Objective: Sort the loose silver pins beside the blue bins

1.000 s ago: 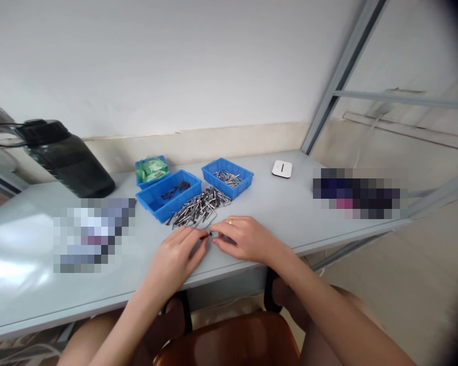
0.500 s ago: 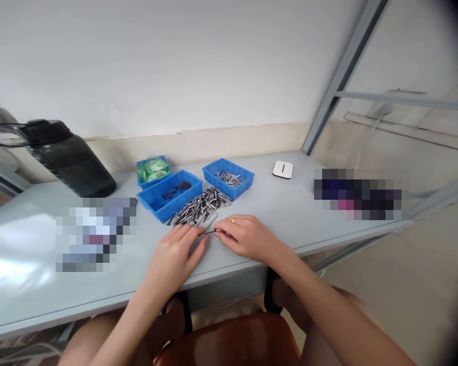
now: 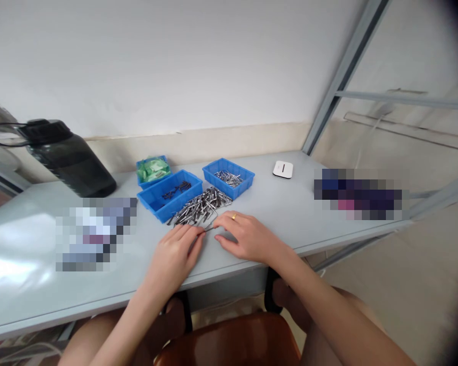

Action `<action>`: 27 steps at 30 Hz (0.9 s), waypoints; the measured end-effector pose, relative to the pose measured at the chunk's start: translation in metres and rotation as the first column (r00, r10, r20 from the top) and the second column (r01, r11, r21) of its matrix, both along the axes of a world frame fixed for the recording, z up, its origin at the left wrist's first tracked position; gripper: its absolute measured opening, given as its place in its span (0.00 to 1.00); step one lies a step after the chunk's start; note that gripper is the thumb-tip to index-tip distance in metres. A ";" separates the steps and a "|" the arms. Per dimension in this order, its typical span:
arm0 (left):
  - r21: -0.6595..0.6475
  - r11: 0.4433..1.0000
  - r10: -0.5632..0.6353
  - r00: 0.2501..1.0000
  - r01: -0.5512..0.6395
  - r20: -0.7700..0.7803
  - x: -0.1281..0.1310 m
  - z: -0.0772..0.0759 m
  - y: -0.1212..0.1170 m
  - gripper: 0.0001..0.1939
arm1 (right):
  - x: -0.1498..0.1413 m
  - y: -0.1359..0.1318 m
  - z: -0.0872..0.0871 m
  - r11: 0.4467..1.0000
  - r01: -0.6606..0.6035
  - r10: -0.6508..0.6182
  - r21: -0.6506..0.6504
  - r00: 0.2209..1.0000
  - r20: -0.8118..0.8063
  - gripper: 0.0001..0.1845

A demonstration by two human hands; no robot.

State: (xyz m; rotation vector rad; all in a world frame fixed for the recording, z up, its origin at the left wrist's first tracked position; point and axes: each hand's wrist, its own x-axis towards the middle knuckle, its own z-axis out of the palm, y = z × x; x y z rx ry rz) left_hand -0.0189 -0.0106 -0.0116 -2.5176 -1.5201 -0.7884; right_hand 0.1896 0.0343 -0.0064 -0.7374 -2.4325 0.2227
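My left hand (image 3: 178, 249) rests at the front of the table with a thin metal rod (image 3: 209, 229) pinched between thumb and fingers. The rod's free end points right, toward my right hand (image 3: 241, 236). That hand, with a ring on one finger, has its thumb and forefinger apart; its fingertips are close to the rod's end, and I cannot tell whether they touch it. Just beyond both hands lies a loose pile of short metal pins (image 3: 202, 206), some with dark ends. A thin bent wire (image 3: 215, 217) sits at the pile's near edge.
Behind the pile stand a blue bin (image 3: 170, 195) with dark small parts and another blue bin (image 3: 229, 178) with shiny pins. A smaller bin (image 3: 152, 170) holds green packets. A dark bottle (image 3: 72, 160) is at left, a white box (image 3: 283, 170) at right. Blurred items lie at both sides.
The right thumb and forefinger have parted from their pinch at the rod's end, the thumb now lower. My left hand has stayed on the rod, nearly unmoved.
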 end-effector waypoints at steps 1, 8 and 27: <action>-0.001 1.000 -0.002 1.000 0.002 0.000 0.000 0.000 0.000 0.11 | 0.000 0.000 0.001 1.000 -0.026 0.026 -0.002 1.000 -0.002 0.10; -0.018 1.000 -0.001 1.000 0.001 -0.002 -0.001 -0.002 0.001 0.11 | 0.000 0.000 0.002 0.993 -0.120 0.120 -0.004 0.993 0.020 0.09; -0.108 0.994 0.024 0.999 -0.027 -0.027 0.001 0.000 0.001 0.10 | -0.002 0.006 -0.007 0.990 0.130 -0.129 0.054 0.991 -0.022 0.10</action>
